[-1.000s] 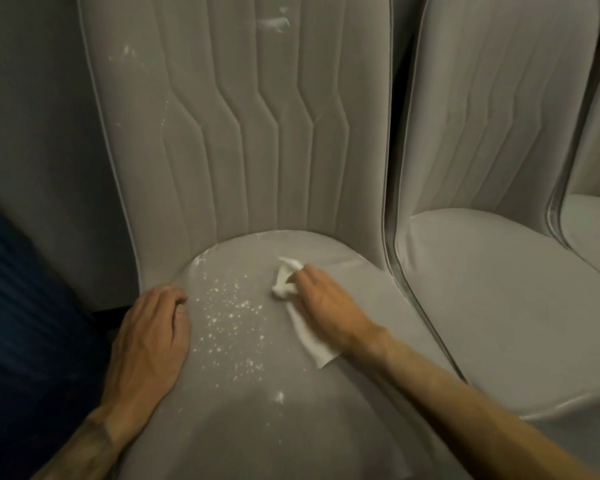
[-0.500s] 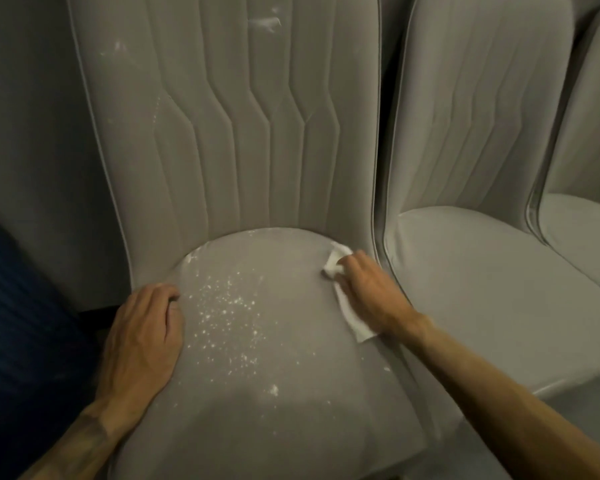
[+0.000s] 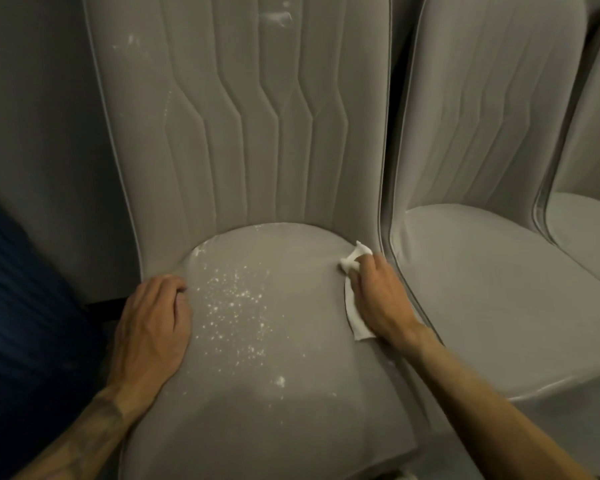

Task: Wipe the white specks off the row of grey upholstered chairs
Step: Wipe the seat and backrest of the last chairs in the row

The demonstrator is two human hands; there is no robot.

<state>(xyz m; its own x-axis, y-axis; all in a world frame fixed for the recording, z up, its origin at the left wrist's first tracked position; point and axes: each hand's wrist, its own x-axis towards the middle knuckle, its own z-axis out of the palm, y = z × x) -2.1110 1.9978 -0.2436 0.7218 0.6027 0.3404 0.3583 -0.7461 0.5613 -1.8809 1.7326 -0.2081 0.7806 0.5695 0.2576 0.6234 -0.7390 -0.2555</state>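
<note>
**Cloth at the right edge of the seat, specks not yet wiped**

At the far left of the frame a dark blue surface [image 3: 21, 306] is seen. Beside it the left hand [image 3: 153, 320] is laid palm down on the left edge of the first chair [image 3: 257, 438], probably to keep it steady. Its fingers are bent, but it cannot be told whether the edge is really gripped.

The white specks [image 3: 236, 306] are spread over the middle of the seat, just right of this hand. A few smears [image 3: 276, 17] are seen high on the backrest [image 3: 222, 133].

At the right edge of the seat the white cloth [image 3: 355, 313] is bunched under the curled fingers of the right hand [image 3: 378, 296], apart from the specks. A stroke towards the left is therefore judged to be needed.

The second chair [image 3: 499, 289] and the third chair [image 3: 586, 230] look clean. No container is seen.
</note>
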